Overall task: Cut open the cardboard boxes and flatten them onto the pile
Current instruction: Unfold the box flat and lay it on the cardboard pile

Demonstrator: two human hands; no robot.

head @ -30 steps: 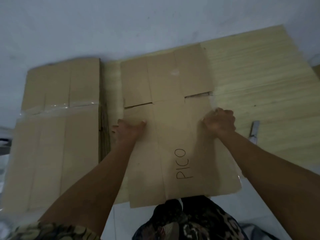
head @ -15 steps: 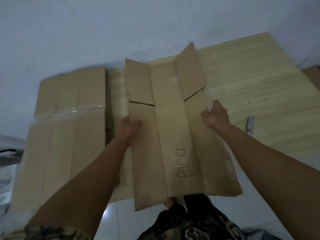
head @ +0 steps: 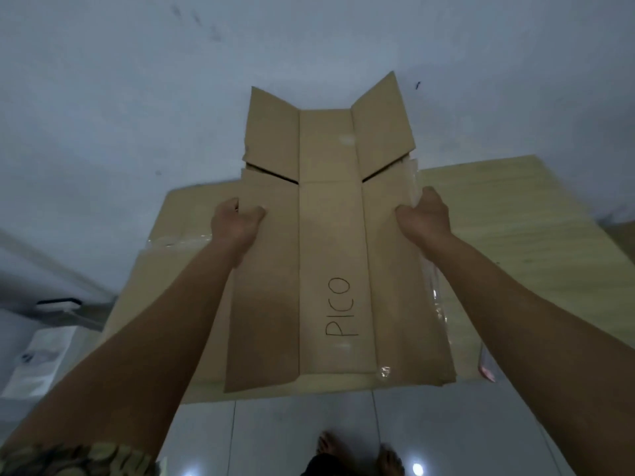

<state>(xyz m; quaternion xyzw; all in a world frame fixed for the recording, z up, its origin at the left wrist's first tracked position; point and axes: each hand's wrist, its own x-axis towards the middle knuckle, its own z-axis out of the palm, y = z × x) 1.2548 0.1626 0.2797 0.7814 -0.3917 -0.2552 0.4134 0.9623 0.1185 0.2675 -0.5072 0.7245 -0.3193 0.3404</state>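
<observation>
I have the box (head: 330, 242), cut open and nearly flat, held up in front of me between both hands, its long axis running from 6 to 12 o'clock. My left hand (head: 235, 223) is clenched on its left edge, thumb on top, and my right hand (head: 424, 216) is clenched on the right edge, where clear tape (head: 434, 297) hangs loose down the side. "PICO" (head: 340, 307) is handwritten on the middle panel, reading sideways. At the far end the two outer flaps (head: 381, 125) tilt upward from the slits, apart from the centre flap. Under the box, toward 9 o'clock, lies the pile (head: 161, 269) of flattened cardboard on a pale wooden board (head: 522, 235), which extends to 3 o'clock. At 6 o'clock I see bare feet (head: 357, 453) on white tiles (head: 281, 438).
</observation>
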